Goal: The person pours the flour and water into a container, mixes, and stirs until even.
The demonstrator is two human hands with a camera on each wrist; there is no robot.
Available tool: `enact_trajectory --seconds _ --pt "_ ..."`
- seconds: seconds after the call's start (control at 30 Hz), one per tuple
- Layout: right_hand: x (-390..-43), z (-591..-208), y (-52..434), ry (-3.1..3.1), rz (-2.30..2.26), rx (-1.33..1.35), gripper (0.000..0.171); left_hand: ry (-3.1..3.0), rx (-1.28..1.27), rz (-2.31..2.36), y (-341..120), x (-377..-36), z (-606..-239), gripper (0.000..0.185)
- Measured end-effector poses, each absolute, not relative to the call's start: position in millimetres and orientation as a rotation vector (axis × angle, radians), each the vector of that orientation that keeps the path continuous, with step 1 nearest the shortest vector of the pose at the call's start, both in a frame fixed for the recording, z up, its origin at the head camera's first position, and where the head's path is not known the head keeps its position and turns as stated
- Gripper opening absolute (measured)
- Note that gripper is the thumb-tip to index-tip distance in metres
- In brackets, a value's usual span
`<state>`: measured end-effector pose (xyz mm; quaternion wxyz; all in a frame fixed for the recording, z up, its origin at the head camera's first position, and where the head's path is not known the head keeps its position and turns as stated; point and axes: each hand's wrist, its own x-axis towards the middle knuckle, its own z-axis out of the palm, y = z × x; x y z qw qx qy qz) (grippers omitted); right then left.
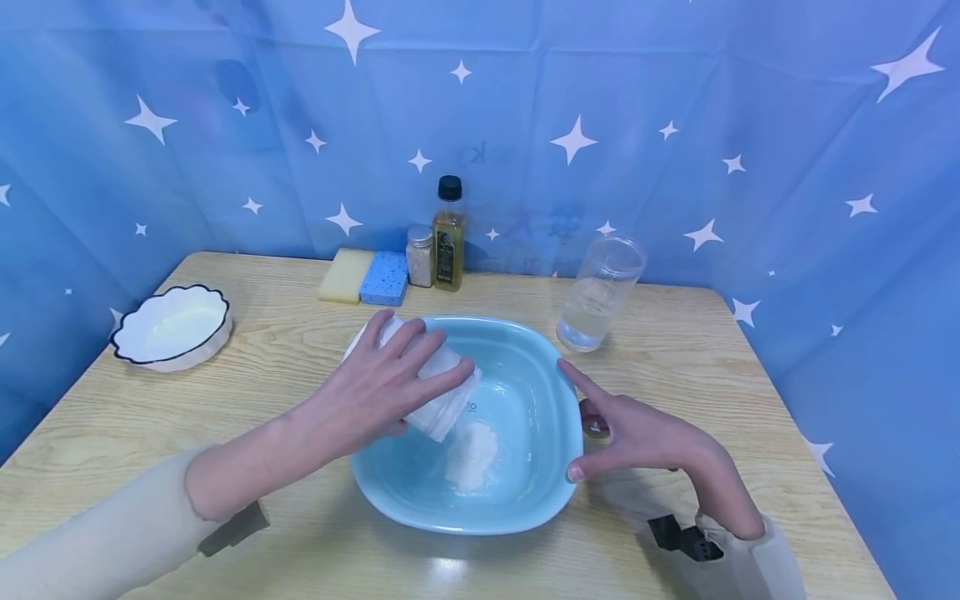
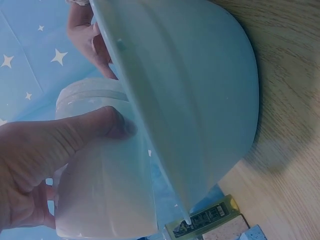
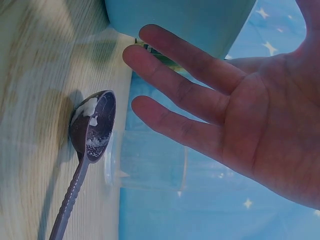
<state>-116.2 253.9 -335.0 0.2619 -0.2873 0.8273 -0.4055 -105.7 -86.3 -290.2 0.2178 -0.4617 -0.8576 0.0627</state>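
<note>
A light blue basin [image 1: 465,521] sits mid-table with a heap of white powder [image 1: 472,454] on its bottom. My left hand [image 1: 390,375] grips a white ribbed cup [image 1: 442,408] and holds it tipped, mouth down, over the basin's left side. In the left wrist view the thumb [image 2: 75,135] wraps the cup [image 2: 105,195] beside the basin wall [image 2: 200,100]. My right hand [image 1: 630,433] lies open against the basin's right rim, index finger and thumb touching it. A dark spoon [image 3: 92,125] with white residue lies on the table under that hand [image 3: 225,100].
A clear glass [image 1: 600,292] holding some water stands behind the basin to the right. At the back are a yellow sponge [image 1: 345,275], a blue sponge [image 1: 385,278], a small jar [image 1: 419,256] and an oil bottle [image 1: 448,237]. A white scalloped bowl [image 1: 171,327] sits far left.
</note>
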Motion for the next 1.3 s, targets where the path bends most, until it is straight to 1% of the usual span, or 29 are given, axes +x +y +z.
enact_trajectory --seconds 0.83,0.93,1.17,1.3 --pt "-116.6 -335.3 253.8 2.233 -1.101 -0.770 0.117 -2.420 -1.290 0.183 -86.2 -106.6 -290.4 0.098" --pt "-116.9 -335.1 253.8 2.231 -1.100 -0.766 0.117 -2.415 -1.276 0.192 -85.9 -107.4 -291.1 0.099" --pt "-116.6 -334.1 253.8 2.227 -1.096 -0.760 0.116 -2.403 -1.247 0.269 -83.1 -109.0 -292.6 0.109" --pt "-116.4 -334.0 253.8 2.227 -1.097 -0.762 0.116 -2.407 -1.244 0.253 -83.1 -107.3 -293.2 0.105"
